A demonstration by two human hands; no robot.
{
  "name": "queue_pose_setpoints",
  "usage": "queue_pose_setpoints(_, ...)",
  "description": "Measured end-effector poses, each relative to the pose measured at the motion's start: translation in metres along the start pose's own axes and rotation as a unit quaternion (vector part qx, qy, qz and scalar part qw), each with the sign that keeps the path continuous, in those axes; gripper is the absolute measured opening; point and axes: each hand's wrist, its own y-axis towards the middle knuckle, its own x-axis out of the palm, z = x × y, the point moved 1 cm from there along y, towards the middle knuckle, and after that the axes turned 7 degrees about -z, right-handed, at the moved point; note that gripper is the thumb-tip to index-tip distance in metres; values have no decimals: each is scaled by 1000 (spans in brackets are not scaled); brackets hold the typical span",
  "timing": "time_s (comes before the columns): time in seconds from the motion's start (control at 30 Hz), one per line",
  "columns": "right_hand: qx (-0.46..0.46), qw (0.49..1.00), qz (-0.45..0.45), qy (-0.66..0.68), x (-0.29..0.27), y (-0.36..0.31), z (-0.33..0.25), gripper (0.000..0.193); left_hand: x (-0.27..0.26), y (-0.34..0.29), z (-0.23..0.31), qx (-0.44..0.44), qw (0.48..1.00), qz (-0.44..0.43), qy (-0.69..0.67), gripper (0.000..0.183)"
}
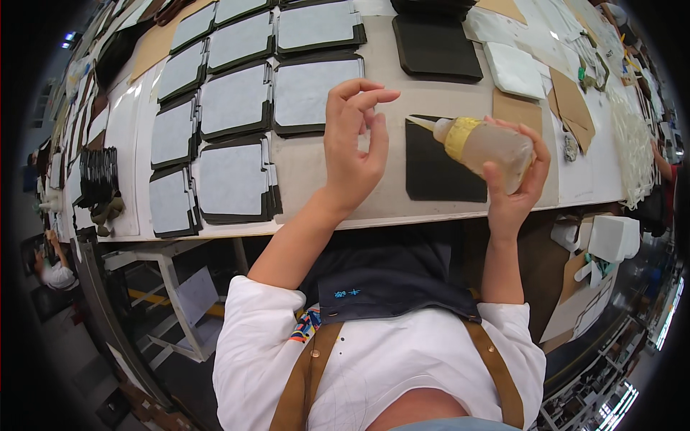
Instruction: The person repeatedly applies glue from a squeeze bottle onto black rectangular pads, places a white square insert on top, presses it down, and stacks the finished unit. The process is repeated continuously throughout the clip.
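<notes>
A translucent squeeze bottle (496, 152) with a yellow-wrapped shoulder lies tilted in my right hand (528, 169), its pointed nozzle aimed left. Below the bottle, a dark flat rectangular piece (438, 176) rests near the table's front edge, partly covered from view. My left hand (353, 140) is raised over the table just left of that piece; its fingers are bent and apart, with nothing seen between them. To its left, rows of dark pieces with pale grey-blue panels (233, 179) lie in overlapping stacks.
At the back stands a stack of dark pieces (437, 49), beside a white folded pad (514, 70). Brown card sheets (573, 108) lie at the right, near hanging pale strips (629, 151). The table's front edge (309, 225) runs close before my body. Another person (57, 273) sits far left.
</notes>
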Motion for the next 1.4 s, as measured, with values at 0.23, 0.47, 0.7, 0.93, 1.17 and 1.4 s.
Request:
queue_pose_setpoints(0.23, 74, 994, -51, 65, -27, 33, 13, 66, 0, 1, -2, 12, 1000, 7, -5, 35)
queue_pose_setpoints(0.47, 69, 992, -95, 54, -28, 44, 24, 67, 0, 1, -2, 7, 1000, 3, 0, 35)
queue_pose_setpoints(0.7, 89, 990, -100, 37, -38, 46, 30, 65, 1, 1, -3, 2, 1000, 0, 4, 35)
queue_pose_setpoints(0.93, 105, 984, -129, 58, -41, 37, 24, 66, 1, 1, -4, -2, 1000, -2, 9, 33)
queue_pose_setpoints(1.17, 133, 974, -167, 72, -43, 20, 15, 76, 1, 0, -5, 2, 1000, -3, 14, 32)
queue_pose_setpoints(1.4, 183, 917, 25, 354, -75, 8, 32, 85, 1, 0, -6, -8, 1000, -9, 13, 30)
